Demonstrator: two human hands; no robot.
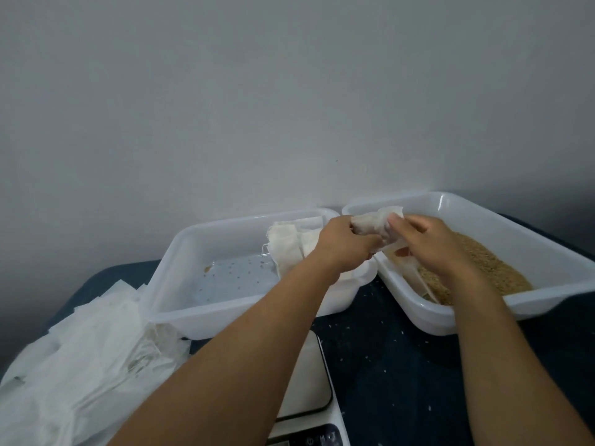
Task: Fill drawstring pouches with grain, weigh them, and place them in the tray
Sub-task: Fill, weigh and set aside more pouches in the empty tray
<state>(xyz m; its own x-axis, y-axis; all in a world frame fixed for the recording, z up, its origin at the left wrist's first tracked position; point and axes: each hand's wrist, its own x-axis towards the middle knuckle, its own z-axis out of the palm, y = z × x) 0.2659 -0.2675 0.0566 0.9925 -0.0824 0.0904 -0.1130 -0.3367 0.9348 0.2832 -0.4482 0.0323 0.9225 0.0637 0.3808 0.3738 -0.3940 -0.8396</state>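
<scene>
Both hands hold one white drawstring pouch above the near-left corner of the right-hand white tray, which holds brown grain. My left hand grips the pouch's left side. My right hand pinches its right side, and a flap of the cloth hangs down below that hand. The left-hand white tray holds a few filled pouches at its far right and scattered grains on its floor. The white scale sits near me, partly hidden under my left forearm.
A heap of flat empty white pouches lies at the left on the dark blue table, which is speckled with spilled grains. A plain grey wall stands right behind both trays.
</scene>
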